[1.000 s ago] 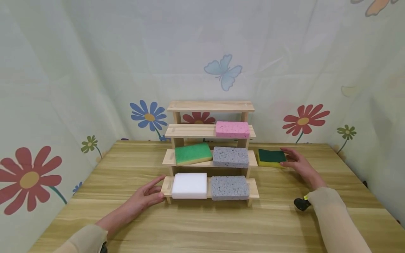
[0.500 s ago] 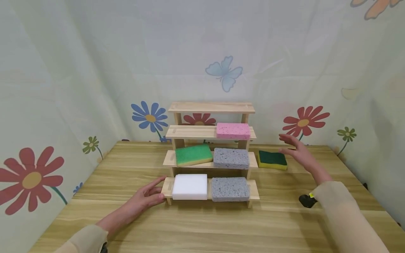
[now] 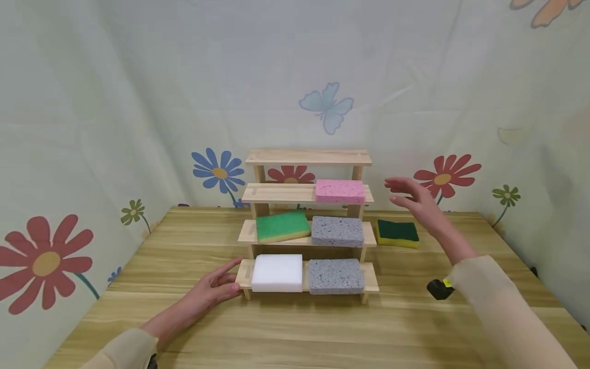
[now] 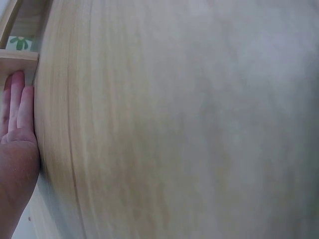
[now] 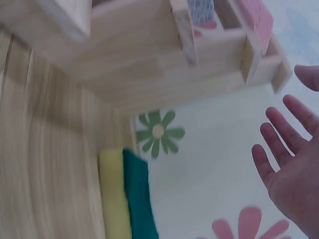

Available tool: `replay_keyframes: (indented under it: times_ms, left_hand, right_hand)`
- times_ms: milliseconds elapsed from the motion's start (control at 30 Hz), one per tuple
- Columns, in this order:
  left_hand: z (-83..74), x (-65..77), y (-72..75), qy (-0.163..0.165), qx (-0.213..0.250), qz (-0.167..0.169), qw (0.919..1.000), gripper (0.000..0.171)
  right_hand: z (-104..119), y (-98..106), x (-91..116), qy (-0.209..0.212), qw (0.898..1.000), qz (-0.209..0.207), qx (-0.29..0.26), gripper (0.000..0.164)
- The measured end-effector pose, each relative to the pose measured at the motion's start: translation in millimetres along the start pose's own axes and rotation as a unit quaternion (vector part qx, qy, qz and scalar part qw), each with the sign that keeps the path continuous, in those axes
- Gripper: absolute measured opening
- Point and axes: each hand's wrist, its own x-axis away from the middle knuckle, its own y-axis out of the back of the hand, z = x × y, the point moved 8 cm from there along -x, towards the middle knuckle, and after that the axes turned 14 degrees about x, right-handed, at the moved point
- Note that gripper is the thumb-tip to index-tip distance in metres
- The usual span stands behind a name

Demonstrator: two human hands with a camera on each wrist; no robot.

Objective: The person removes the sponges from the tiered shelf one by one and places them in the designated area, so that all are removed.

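A stepped wooden rack [image 3: 309, 156] stands on the table. My left hand [image 3: 213, 288] rests at the left end of its lowest step, fingers extended and fingertips touching the wood; in the left wrist view the fingers [image 4: 25, 109] lie straight against it. My right hand [image 3: 417, 202] is raised in the air to the right of the rack, fingers spread and holding nothing. It is near the height of the pink sponge [image 3: 340, 191] on the third step. Below it, on the table, lies a yellow sponge with a dark green scouring side [image 3: 397, 233].
On the second step lie a slightly turned green-and-yellow sponge [image 3: 283, 226] and a grey speckled sponge [image 3: 337, 231]. The lowest step bears a white sponge [image 3: 277, 272] and another grey sponge [image 3: 336, 276]. A flower-printed curtain [image 3: 212, 77] hangs behind the wooden table [image 3: 276, 333].
My right hand has let go of the dark green and yellow sponge, then risen and shifted left toward the rack. The sponge stays on the table. My left hand has kept its place.
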Motion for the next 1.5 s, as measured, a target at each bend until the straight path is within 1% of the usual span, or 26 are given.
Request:
replay_keyframes:
  times_ms: [200, 333, 500, 633, 833, 967, 1200, 1333, 1500]
  left_hand:
    - [0.8, -1.8, 0.6, 0.000, 0.007, 0.004, 1.0000, 0.076]
    - [1.2, -2.8, 1.7, 0.000, 0.004, 0.002, 1.0000, 0.076]
    - [2.2, -2.0, 2.3, -0.007, -0.002, 0.007, 0.9999, 0.075]
    - [3.5, -0.6, 2.0, -0.014, -0.001, 0.014, 0.9998, 0.074]
    - [4.0, -0.9, 1.7, -0.015, 0.000, 0.018, 0.9997, 0.074]
    - [4.2, -1.6, 2.6, -0.010, 0.000, 0.016, 0.9998, 0.074]
    - [3.6, -1.3, 2.8, -0.012, 0.001, 0.018, 0.9998, 0.074]
    - [3.0, -1.6, 3.1, -0.013, 0.002, 0.016, 0.9998, 0.074]
    - [2.6, -1.9, 3.0, -0.012, 0.003, 0.015, 0.9998, 0.075]
  right_hand:
    - [20.3, -8.3, -7.1, 0.015, 1.000, 0.020, -0.011, 0.053]
    - [28.4, -15.0, -12.4, 0.024, 0.999, 0.032, -0.022, 0.054]
    - [31.3, -25.9, -18.4, 0.034, 0.998, 0.049, -0.036, 0.057]
    - [33.3, -31.8, -21.0, 0.040, 0.997, 0.056, -0.031, 0.058]
    - [34.9, -34.1, -23.6, 0.031, 0.998, 0.056, -0.010, 0.061]
    - [36.8, -36.2, -27.1, 0.027, 0.998, 0.059, -0.008, 0.063]
    - [36.8, -41.3, -31.3, 0.016, 0.998, 0.063, 0.000, 0.067]
    - [36.3, -40.9, -32.9, 0.017, 0.998, 0.055, 0.010, 0.068]
    - [37.5, -39.3, -32.5, 0.010, 0.998, 0.059, 0.008, 0.068]
